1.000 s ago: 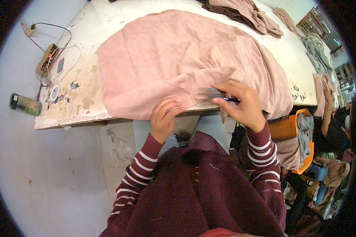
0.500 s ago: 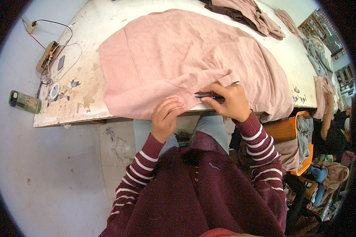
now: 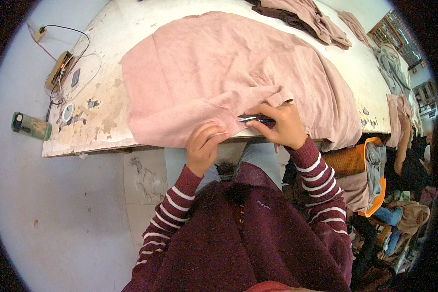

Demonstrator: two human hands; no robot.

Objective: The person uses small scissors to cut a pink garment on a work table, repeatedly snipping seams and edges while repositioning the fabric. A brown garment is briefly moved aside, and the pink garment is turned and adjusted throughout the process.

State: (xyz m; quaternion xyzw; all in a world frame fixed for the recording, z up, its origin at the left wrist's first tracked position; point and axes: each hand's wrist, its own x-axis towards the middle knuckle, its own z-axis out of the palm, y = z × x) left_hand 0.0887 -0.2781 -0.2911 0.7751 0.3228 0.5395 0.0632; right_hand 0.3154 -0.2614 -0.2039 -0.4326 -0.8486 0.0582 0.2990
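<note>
On the white desk [image 3: 107,80] lies a big pink cloth [image 3: 194,63], hanging a bit over the near edge. The left hand [image 3: 202,150] has its fingers pinched on the cloth's front edge. The right hand [image 3: 288,127] has its fingers wrapped around small dark snips [image 3: 259,118]. Their tips are right by the cloth; I cannot tell if they touch. An orange basket [image 3: 345,163] is on the right.

A head-worn fisheye camera at six o'clock looks down, close, over the broad, chipped white tabletop [image 3: 103,90] toward twelve.
</note>
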